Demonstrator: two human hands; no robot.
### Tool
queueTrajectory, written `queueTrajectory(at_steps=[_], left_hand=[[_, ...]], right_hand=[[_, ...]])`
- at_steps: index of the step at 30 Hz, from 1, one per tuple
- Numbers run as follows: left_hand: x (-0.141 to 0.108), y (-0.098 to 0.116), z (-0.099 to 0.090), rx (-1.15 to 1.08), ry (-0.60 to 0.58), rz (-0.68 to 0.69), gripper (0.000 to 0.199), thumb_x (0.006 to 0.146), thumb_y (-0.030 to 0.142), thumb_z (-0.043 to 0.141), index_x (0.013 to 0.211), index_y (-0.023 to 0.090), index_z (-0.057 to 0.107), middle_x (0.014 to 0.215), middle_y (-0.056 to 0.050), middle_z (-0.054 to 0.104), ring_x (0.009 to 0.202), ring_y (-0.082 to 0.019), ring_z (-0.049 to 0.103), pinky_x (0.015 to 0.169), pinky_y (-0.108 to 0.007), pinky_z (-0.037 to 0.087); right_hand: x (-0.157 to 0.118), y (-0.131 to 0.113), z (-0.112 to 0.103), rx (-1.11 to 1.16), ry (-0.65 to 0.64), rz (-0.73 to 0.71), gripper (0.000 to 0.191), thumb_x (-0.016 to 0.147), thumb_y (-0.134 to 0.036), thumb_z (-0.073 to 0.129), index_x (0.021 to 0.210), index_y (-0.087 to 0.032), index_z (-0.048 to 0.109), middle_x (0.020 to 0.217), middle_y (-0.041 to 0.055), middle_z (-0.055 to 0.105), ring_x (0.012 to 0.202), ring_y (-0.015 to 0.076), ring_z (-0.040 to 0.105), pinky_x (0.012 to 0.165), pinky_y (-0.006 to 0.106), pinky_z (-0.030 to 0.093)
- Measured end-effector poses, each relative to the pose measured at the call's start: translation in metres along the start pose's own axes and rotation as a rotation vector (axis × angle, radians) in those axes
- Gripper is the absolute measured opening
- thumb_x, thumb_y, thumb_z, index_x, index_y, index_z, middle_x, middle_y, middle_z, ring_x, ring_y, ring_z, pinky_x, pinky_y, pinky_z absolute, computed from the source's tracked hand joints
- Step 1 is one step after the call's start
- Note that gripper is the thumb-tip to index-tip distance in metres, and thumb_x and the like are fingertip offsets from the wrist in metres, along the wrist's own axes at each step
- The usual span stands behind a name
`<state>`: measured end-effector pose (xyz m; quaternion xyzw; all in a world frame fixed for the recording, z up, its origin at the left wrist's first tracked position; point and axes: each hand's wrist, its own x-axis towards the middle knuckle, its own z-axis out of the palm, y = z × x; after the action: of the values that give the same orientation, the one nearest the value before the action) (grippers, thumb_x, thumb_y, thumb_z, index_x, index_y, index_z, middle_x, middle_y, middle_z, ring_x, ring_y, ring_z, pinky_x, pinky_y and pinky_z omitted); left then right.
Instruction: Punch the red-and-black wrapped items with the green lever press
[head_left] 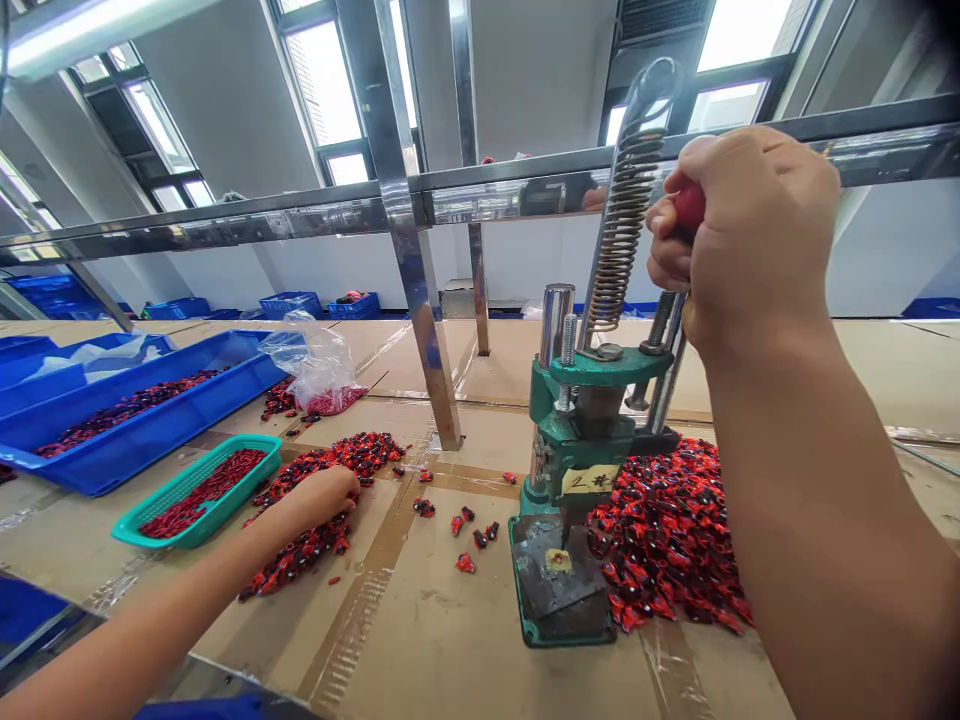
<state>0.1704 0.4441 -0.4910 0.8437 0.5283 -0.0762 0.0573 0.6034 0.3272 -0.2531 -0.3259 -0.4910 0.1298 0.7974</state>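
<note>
**Right hand** (757,240): fingers (666,245) curled fully around a red handle (688,208), closed tight, the handle mostly hidden in the fist.

**Hand press** (577,430): green-painted cast metal body, two threaded bolts, polished steel posts, a tall coil spring (626,230) and a small pale label (590,480). Dark, worn metal plate (555,590) on a green base, a small yellowish square at its centre.

**Left hand** (322,500): fingers curved downward, resting on a heap of small glossy red-and-black pieces (300,555); whether any are gripped cannot be told.

**Further pieces:** a larger heap (667,530) directly beside the press, on its right; a few loose ones (465,540) on the cardboard between the hands.

**Containers:** teal plastic mesh basket (169,503) and long blue plastic tray (150,430), both holding red pieces; crumpled clear plastic bag (311,350).

**Surroundings:** taped cardboard table covering (420,620); polished steel post (427,340); blue crates (292,305) in the distance.
</note>
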Motion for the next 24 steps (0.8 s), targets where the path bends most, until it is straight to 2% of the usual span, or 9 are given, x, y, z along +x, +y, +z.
queueTrajectory(at_steps=[2, 4, 5, 7, 9, 12, 14, 20, 24], left_hand=[[-0.003, 0.018, 0.000, -0.030, 0.036, 0.016, 0.010, 0.078, 0.021, 0.068, 0.077, 0.021, 0.078, 0.087, -0.008, 0.076, 0.084, -0.027, 0.069, 0.076, -0.032, 0.048], [-0.005, 0.056, 0.007, -0.139, 0.092, 0.048, 0.019, 0.086, 0.033, 0.065, 0.093, 0.024, 0.081, 0.097, -0.006, 0.077, 0.087, -0.024, 0.069, 0.079, -0.030, 0.050], [-0.007, 0.082, 0.014, -0.241, 0.118, 0.071, 0.025, 0.089, 0.040, 0.063, 0.101, 0.027, 0.080, 0.100, -0.004, 0.078, 0.086, -0.022, 0.069, 0.078, -0.029, 0.051], [-0.010, 0.144, 0.031, -0.627, 0.184, 0.113, 0.030, 0.087, 0.048, 0.068, 0.106, 0.027, 0.080, 0.096, -0.003, 0.079, 0.084, -0.022, 0.069, 0.074, -0.028, 0.052], [-0.012, 0.204, 0.049, -0.943, 0.185, 0.160, 0.031, 0.082, 0.046, 0.074, 0.105, 0.026, 0.080, 0.092, -0.003, 0.079, 0.081, -0.021, 0.069, 0.069, -0.027, 0.052], [-0.009, 0.263, 0.067, -1.097, 0.241, 0.224, 0.020, 0.081, 0.040, 0.079, 0.095, 0.026, 0.082, 0.083, -0.001, 0.077, 0.074, -0.019, 0.067, 0.068, -0.026, 0.051], [-0.005, 0.275, 0.071, -1.082, 0.292, 0.278, 0.015, 0.081, 0.037, 0.080, 0.093, 0.027, 0.081, 0.083, 0.000, 0.077, 0.073, -0.017, 0.067, 0.069, -0.026, 0.051], [0.002, 0.268, 0.080, -0.976, 0.375, 0.333, 0.010, 0.081, 0.036, 0.083, 0.091, 0.033, 0.081, 0.093, 0.001, 0.079, 0.093, -0.022, 0.069, 0.091, -0.035, 0.048], [0.000, 0.272, 0.090, -0.896, 0.450, 0.370, 0.015, 0.085, 0.045, 0.078, 0.092, 0.033, 0.081, 0.101, -0.003, 0.078, 0.099, -0.025, 0.068, 0.096, -0.042, 0.047]], right_hand=[[0.000, 0.000, -0.001, -0.002, -0.010, 0.002, 0.013, 0.070, -0.024, 0.055, 0.071, -0.015, 0.046, 0.061, 0.0023, 0.040, 0.044, 0.0072, 0.029, 0.039, 0.024, 0.014], [0.000, -0.001, -0.002, -0.011, -0.036, 0.001, 0.013, 0.073, -0.025, 0.055, 0.072, -0.015, 0.046, 0.062, 0.0021, 0.042, 0.043, 0.0071, 0.029, 0.038, 0.024, 0.016], [0.000, -0.001, -0.002, -0.013, -0.038, 0.001, 0.013, 0.074, -0.025, 0.054, 0.072, -0.015, 0.046, 0.062, 0.0019, 0.041, 0.043, 0.0070, 0.029, 0.038, 0.023, 0.016], [-0.001, -0.001, -0.002, -0.011, -0.022, 0.005, 0.011, 0.075, -0.023, 0.052, 0.073, -0.015, 0.044, 0.060, 0.0014, 0.040, 0.043, 0.0066, 0.027, 0.038, 0.023, 0.015], [-0.001, -0.001, -0.002, -0.009, -0.021, 0.007, 0.011, 0.076, -0.022, 0.052, 0.074, -0.015, 0.044, 0.060, 0.0011, 0.039, 0.043, 0.0064, 0.026, 0.038, 0.022, 0.014], [-0.001, -0.002, -0.001, -0.020, -0.050, 0.010, 0.013, 0.080, -0.025, 0.052, 0.075, -0.016, 0.044, 0.063, 0.0020, 0.040, 0.045, 0.0068, 0.027, 0.039, 0.024, 0.016], [-0.001, -0.003, -0.001, -0.031, -0.048, 0.021, 0.015, 0.082, -0.026, 0.052, 0.075, -0.016, 0.044, 0.065, 0.0026, 0.039, 0.047, 0.0072, 0.027, 0.041, 0.025, 0.016], [-0.004, -0.004, 0.000, -0.031, -0.034, 0.027, 0.014, 0.083, -0.027, 0.051, 0.077, -0.017, 0.043, 0.066, 0.0024, 0.038, 0.049, 0.0075, 0.025, 0.042, 0.026, 0.014], [-0.001, -0.002, 0.001, -0.041, -0.039, 0.055, 0.015, 0.085, -0.029, 0.051, 0.078, -0.017, 0.044, 0.067, 0.0018, 0.038, 0.047, 0.0064, 0.026, 0.042, 0.025, 0.014]])
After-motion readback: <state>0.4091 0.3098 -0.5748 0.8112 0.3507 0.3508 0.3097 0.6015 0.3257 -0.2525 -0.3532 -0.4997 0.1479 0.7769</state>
